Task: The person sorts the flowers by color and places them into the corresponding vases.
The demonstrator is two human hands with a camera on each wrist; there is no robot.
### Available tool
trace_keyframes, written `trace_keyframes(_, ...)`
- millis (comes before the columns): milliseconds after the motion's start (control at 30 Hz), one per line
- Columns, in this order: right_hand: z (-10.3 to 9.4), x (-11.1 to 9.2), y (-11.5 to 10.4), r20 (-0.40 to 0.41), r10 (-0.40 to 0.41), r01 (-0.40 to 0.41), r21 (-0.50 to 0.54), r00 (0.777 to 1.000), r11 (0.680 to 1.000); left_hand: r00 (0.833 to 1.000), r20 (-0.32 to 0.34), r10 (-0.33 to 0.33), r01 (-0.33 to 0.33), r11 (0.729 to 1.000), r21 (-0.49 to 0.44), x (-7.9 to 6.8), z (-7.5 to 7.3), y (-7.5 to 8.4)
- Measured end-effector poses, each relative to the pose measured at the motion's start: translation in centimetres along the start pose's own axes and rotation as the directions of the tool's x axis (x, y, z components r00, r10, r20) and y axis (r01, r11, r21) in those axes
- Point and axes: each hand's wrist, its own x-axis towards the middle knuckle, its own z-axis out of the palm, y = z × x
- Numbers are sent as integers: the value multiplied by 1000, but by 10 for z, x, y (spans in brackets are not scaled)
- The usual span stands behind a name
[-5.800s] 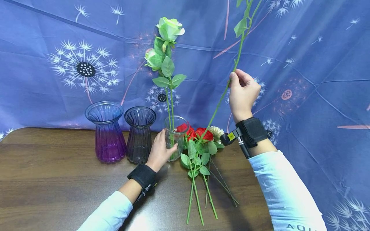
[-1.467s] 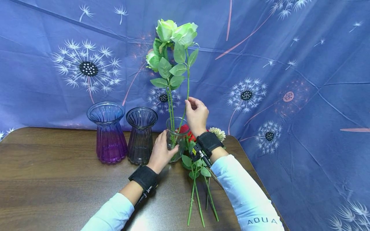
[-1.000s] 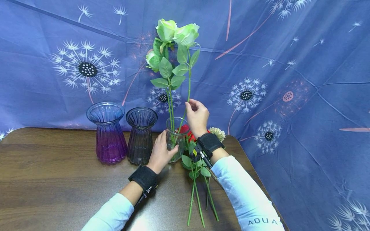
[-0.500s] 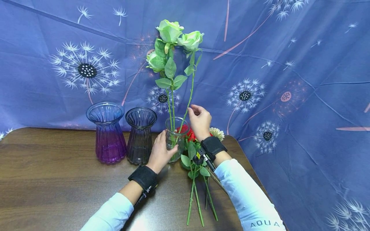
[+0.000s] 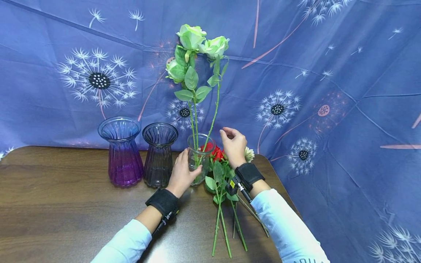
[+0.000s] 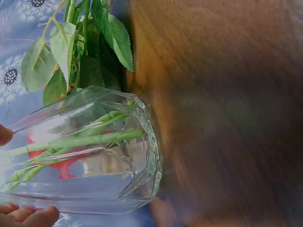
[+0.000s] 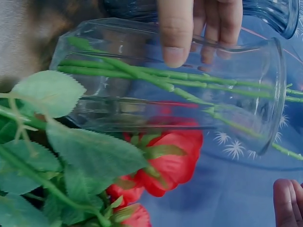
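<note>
At a brown wooden table [image 5: 65, 208] before blue dandelion-print cloth [image 5: 342, 153], your left hand [image 5: 182, 173] gripped a clear glass vase [image 5: 205, 163], your right hand [image 5: 235, 149] empty, half-curled.

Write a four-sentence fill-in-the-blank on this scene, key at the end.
The left grip holds the ____ glass vase.
In that vase stand ____ pale green roses.
The right grip holds ____.
The leftmost vase is blue above and ____ below.
Missing words: clear; three; nothing; purple.
</note>
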Motion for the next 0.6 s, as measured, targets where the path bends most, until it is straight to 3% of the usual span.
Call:
trace_keyframes(433, -21, -16, 17, 0, 61, -61, -36, 998, 997, 1000, 4, 10, -10, 1000, 0, -6, -7, -3)
trace_keyframes(600, -30, -22, 22, -5, 84, -85, -48, 996, 995, 998, -19, 56, -56, 998, -1, -11, -15, -4)
